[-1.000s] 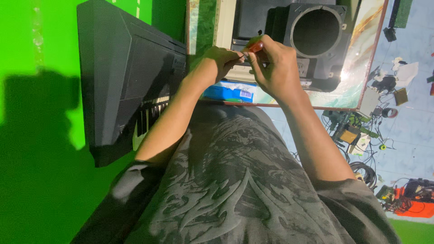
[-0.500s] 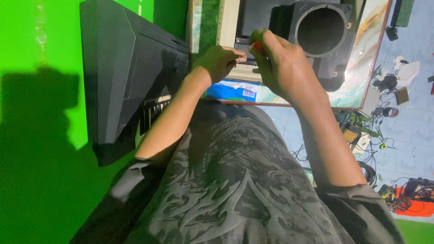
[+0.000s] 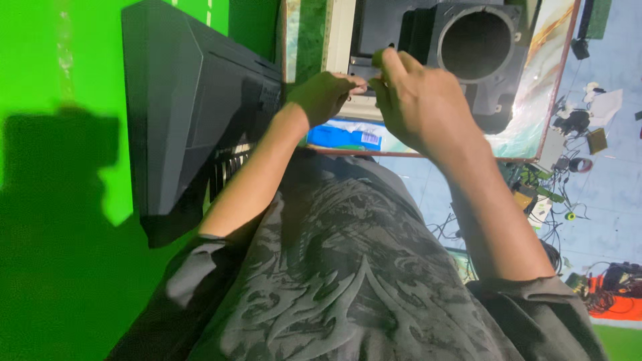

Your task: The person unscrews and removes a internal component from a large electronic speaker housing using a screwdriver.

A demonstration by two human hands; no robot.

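- A flat blue package (image 3: 338, 136) with a small white label at its right end lies on the marbled tabletop (image 3: 535, 87), just below both hands.
- A black moulded housing (image 3: 468, 53) with a wide round opening sits on the same tabletop, touching or just beyond the right hand's fingers.
- The left hand (image 3: 324, 97) is curled, fingertips pinched at the edge of the housing's flat grey part (what it pinches is too small to tell).
- The right hand (image 3: 418, 107) arches over, fingers bent downward and closed round a small greenish item (image 3: 378, 56), mostly hidden.
- A black keyboard (image 3: 194, 113) lies beside the left forearm, against a green backdrop (image 3: 60, 100).
- Tangled cables (image 3: 555, 194) lie on the pale blue floor at right.
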